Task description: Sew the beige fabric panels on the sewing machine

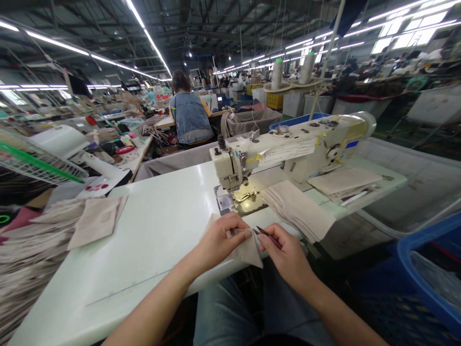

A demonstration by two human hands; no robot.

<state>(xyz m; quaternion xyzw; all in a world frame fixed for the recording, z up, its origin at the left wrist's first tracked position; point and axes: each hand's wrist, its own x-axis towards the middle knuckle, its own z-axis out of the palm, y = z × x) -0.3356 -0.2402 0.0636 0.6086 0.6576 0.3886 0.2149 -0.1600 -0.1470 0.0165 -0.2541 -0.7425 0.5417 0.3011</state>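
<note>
Pinched in my left hand [230, 238] is a beige fabric piece [248, 252], which hangs over the table's front edge. My right hand [286, 250] is closed around small thread snips [272, 240] with dark pointed blades and a reddish handle. The blade tips are beside the fabric's edge, near my left fingertips; whether they touch it I cannot tell. Just beyond my hands stands a white sewing machine [288, 144], its needle area above a metal plate [248, 197]. To its right lies a fanned stack of beige fabric pieces [298, 209].
More beige pieces [95, 221] are piled on the table's left side. A blue basket [406, 283] stands low at the right. Thread cones [277, 74] rise behind the machine. A person in a denim vest [190, 115] sits ahead, facing away.
</note>
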